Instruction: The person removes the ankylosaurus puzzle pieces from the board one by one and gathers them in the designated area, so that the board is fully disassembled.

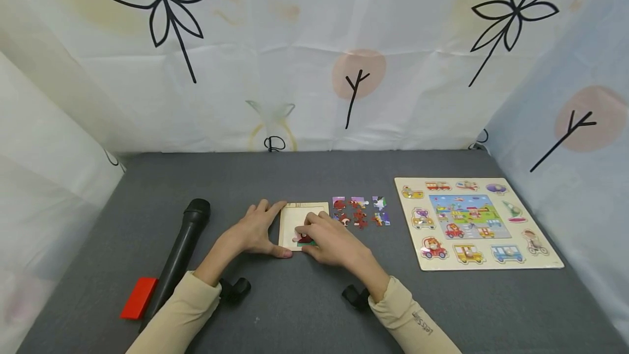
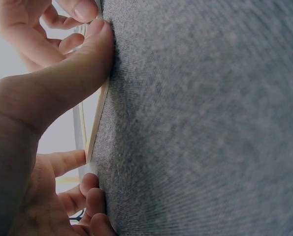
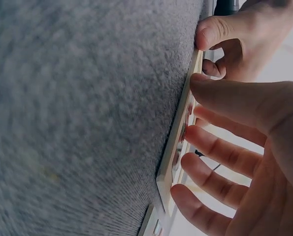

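A small wooden puzzle tray (image 1: 294,215) lies flat on the grey table. My left hand (image 1: 253,230) spans its left side: the thumb touches the near left corner and the index finger the far left corner, fingers spread. Over the tray's right part is my right hand (image 1: 335,240), its fingertips resting on dark red and green puzzle pieces (image 1: 304,240) at the tray's near edge. In the right wrist view, the right thumb touches the tray's edge (image 3: 178,129), and nothing shows pinched between thumb and fingers. The hand partly hides the pieces.
Several loose jigsaw pieces (image 1: 360,213) lie in rows right of the tray. Farther right is a large picture board (image 1: 467,255) with vehicles. A black microphone-shaped object (image 1: 179,253) and a red block (image 1: 139,298) lie at left. Patterned cloth walls surround the table.
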{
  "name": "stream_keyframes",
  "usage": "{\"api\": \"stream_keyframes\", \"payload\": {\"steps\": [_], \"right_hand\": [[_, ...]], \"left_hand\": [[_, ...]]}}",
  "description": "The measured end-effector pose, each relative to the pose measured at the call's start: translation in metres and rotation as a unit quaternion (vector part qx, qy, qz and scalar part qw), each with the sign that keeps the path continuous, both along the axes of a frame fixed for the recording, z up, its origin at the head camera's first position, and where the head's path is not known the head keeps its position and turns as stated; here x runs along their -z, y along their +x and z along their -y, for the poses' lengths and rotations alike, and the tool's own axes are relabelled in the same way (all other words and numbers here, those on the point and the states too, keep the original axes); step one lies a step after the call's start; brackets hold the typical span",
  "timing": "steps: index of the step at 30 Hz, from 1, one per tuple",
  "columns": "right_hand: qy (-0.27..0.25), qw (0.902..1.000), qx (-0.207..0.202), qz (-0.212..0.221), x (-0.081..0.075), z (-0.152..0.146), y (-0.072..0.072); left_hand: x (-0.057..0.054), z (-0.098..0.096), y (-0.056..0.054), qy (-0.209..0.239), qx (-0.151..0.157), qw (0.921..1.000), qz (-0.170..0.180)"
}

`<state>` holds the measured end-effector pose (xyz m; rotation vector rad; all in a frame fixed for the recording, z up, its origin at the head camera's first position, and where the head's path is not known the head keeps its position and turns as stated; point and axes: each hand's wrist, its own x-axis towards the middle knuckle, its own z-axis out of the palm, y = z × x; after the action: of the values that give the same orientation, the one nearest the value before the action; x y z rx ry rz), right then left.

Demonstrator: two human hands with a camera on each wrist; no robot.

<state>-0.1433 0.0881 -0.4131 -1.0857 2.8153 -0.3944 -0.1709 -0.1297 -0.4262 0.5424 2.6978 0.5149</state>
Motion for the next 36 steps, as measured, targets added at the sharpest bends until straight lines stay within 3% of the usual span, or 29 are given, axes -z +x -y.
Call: {"api": "stream_keyframes", "payload": {"steps": [36], "right_hand": [[-0.019, 0.9994, 0.026, 0.010, -0.0009, 0.0019, 0.0017]], "left_hand": [[-0.0004, -0.0001, -0.0007, 0.003, 0.003, 1.0000, -0.004]]}}
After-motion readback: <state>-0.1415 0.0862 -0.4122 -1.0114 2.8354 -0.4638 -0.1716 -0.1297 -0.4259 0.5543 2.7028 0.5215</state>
